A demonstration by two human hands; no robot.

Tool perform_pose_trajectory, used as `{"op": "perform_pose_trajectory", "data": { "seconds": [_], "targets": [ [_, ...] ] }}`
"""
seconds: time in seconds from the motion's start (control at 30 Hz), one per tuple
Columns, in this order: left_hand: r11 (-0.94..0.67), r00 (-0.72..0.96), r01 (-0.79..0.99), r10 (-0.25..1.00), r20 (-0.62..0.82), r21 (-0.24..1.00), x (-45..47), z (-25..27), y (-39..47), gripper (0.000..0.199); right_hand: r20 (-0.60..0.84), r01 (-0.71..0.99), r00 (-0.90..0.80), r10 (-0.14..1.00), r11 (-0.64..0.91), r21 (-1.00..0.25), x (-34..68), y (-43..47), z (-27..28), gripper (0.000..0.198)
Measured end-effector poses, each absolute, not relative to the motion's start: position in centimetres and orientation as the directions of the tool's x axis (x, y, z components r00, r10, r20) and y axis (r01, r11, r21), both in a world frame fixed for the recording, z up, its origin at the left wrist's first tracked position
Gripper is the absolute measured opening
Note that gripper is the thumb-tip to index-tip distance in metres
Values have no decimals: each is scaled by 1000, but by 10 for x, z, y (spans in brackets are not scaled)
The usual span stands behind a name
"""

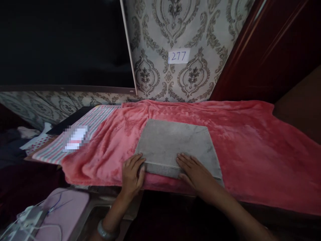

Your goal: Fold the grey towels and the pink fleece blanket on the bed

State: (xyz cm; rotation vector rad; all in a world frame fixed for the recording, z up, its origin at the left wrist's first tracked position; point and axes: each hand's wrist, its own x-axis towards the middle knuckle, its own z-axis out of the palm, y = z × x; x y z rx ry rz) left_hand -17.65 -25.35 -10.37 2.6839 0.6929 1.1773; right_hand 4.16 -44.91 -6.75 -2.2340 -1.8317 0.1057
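Note:
A flat grey plush cushion point(175, 142), with a seam along its front edge, lies on a pink fleece blanket point(250, 144). My left hand point(132, 173) is at the cushion's front left corner, fingers stretched along it and the thumb apart from them on the front side. Across the front edge, right of its middle, rests my right hand point(197, 174), palm down with the fingers laid out on the top. Both hands touch the cushion without gripping it. The cushion's underside is hidden.
A striped cloth point(100, 115) with a blurred white object point(76, 139) lies at left. A large dark screen point(62, 43) stands behind. Low at left, a power strip point(30, 217) with cables sits on a pink stool point(67, 204). A paper marked 277 point(179, 56) hangs on the wall.

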Motion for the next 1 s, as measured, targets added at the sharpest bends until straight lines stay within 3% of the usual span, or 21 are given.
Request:
{"op": "perform_pose_trajectory", "data": {
  "seconds": [0.13, 0.23, 0.33, 0.43, 0.57, 0.83, 1.0],
  "targets": [
    [-877, 643, 382, 479, 597, 292, -141, -63, -224, 39, 176, 945, 247, 953, -197, -260, 62, -416, -23, 54],
    [-882, 766, 425, 471, 437, 205, -94, -40, -200, 49, 225, 948, 266, 937, -212, -238, 64, -356, -2, 60],
    [-851, 820, 508, 525, 230, 131, -57, -38, -189, 57, 160, 939, 301, 940, -263, -222, 62, -308, -11, 61],
    [-830, 820, 553, 557, 130, 67, -45, -50, -188, 57, 109, 933, 307, 945, -277, -228, 65, -293, -37, 58],
    [-842, 832, 538, 539, 133, 42, -49, -61, -187, 59, 111, 917, 362, 926, -331, -224, 82, -312, -55, 62],
    [-846, 827, 530, 530, 188, 56, -45, -66, -179, 59, 59, 751, 656, 752, -643, -148, 144, -389, -64, 72],
    [-845, 832, 532, 534, 150, 58, -47, -64, -179, 61, -20, 700, 704, 710, -699, -148, 154, -416, -62, 73]
  ]
}}
